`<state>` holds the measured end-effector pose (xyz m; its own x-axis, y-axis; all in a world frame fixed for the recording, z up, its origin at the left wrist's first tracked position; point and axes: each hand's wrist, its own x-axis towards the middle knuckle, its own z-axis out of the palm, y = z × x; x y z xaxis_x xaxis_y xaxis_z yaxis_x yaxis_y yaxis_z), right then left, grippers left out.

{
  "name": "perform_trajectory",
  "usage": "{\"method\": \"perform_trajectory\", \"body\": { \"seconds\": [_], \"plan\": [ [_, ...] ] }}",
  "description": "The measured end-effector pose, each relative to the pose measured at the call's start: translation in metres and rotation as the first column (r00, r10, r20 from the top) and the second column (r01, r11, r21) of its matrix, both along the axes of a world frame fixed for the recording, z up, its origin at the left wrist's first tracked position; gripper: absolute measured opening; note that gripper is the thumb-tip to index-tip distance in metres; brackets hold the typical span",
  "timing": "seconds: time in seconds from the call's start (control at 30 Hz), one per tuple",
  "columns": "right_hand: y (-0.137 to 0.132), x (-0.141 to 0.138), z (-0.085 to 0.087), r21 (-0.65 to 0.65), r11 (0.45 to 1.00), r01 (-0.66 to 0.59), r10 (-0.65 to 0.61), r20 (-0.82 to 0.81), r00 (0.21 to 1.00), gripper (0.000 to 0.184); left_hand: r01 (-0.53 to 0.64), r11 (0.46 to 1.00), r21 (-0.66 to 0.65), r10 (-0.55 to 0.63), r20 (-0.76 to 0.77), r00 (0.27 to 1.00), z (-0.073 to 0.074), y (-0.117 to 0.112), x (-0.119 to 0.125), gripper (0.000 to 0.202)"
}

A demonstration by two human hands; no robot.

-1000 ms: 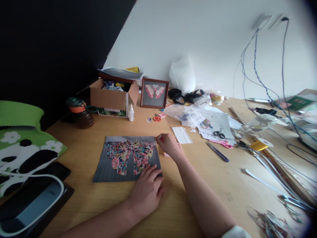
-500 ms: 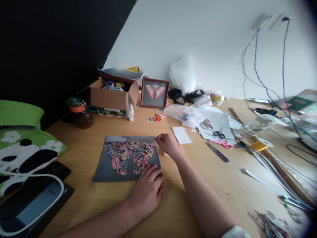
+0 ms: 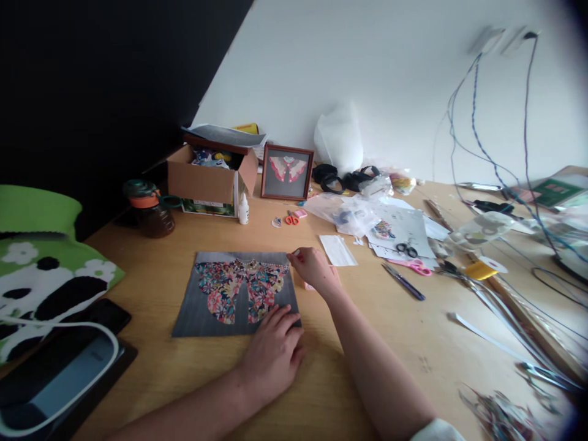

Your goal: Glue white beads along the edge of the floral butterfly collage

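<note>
A grey card (image 3: 197, 312) with a flowered fabric garment shape (image 3: 241, 288) glued on it lies on the wooden table (image 3: 367, 343). My left hand (image 3: 275, 349) rests flat on the card's near right corner, fingers spread. My right hand (image 3: 312, 266) is at the card's far right corner, its fingertips pinched together on something too small to make out. A small pink thing lies under that hand.
A cardboard box (image 3: 209, 177), a glue bottle (image 3: 243, 210), a framed picture (image 3: 286, 172) and an orange-capped jar (image 3: 149, 208) stand at the back. Orange scissors (image 3: 291, 218), pink scissors (image 3: 416, 265), a pen (image 3: 403, 281), papers and plastic bags lie right. A panda cloth (image 3: 41, 275) lies left.
</note>
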<state>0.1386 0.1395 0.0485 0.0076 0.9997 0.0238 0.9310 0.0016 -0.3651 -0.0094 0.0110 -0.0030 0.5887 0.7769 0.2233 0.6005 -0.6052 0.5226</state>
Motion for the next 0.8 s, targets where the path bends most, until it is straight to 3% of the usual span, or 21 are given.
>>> {"method": "perform_trajectory", "body": {
  "seconds": [0.8],
  "plan": [
    [0.0008,0.0006,-0.0004,0.0,1.0,-0.001,0.001,-0.029,1.0,0.029,-0.002,1.0,0.003,0.002,-0.009,1.0,-0.0018,-0.0003,0.0004,0.027]
  ]
}}
